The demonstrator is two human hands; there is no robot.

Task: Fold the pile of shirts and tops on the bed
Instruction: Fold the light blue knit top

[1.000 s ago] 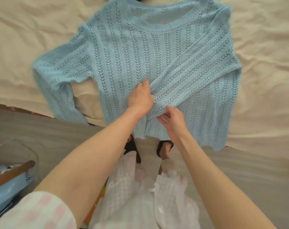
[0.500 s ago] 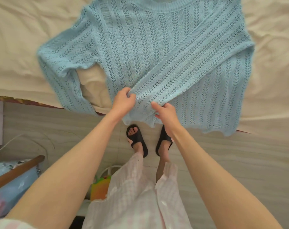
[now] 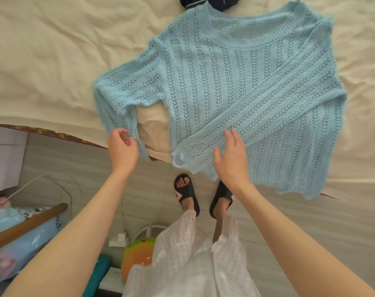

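The cream bed [image 3: 54, 67] carries a light blue open-knit sweater [image 3: 235, 99], spread face up with its hem hanging over the near edge. 1 sleeve already lies folded diagonally across the front; the other sleeve [image 3: 118, 108] droops toward the floor at the left. The knit looks light, limp and stretchy, likely to snag in its holes, so a hold at the cuff seems safest. The right hand [image 3: 231, 159] hovers flat over the folded sleeve, fingers straight, gripping nothing. The left hand [image 3: 122, 148] sits loosely curled beside the hanging cuff, not clearly holding it.
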